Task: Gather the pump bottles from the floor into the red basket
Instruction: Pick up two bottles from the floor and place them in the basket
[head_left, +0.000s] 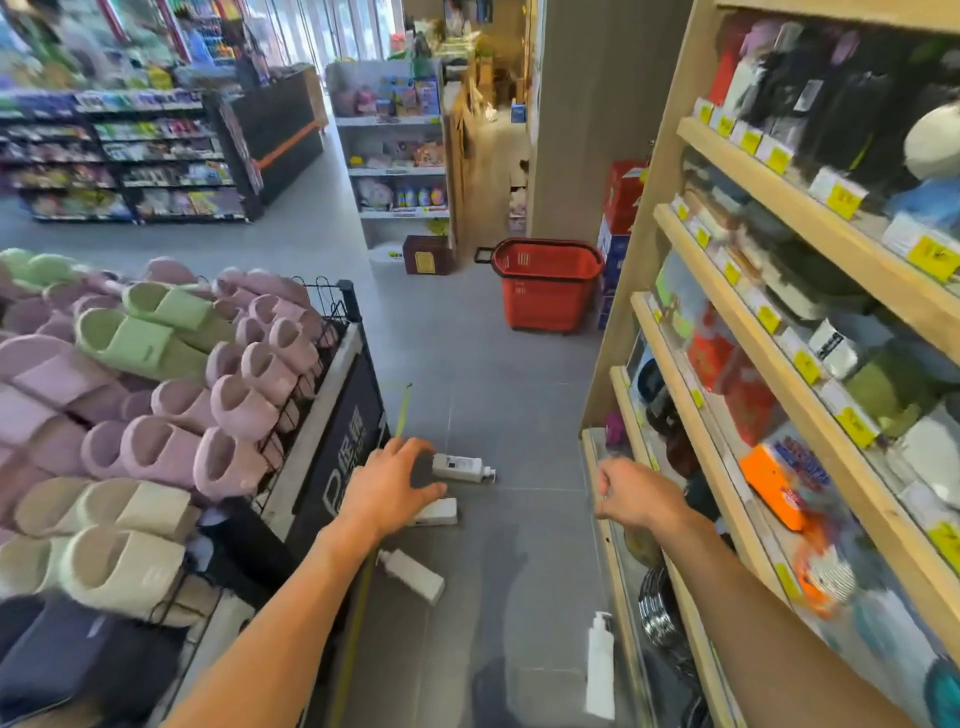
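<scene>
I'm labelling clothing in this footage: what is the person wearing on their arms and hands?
Nothing that shows. Both forearms are bare to the frame's edge, no sleeves in view. The left hand and right hand wear no gloves, and neither wrist shows a watch or band.

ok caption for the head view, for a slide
Left hand reaches for a pump bottle on the floor; red basket stands ahead.

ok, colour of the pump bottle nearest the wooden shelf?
White: the pump bottle, pump included. Head view.

Pump bottle (441, 512) partly behind left hand (387, 486)
</scene>
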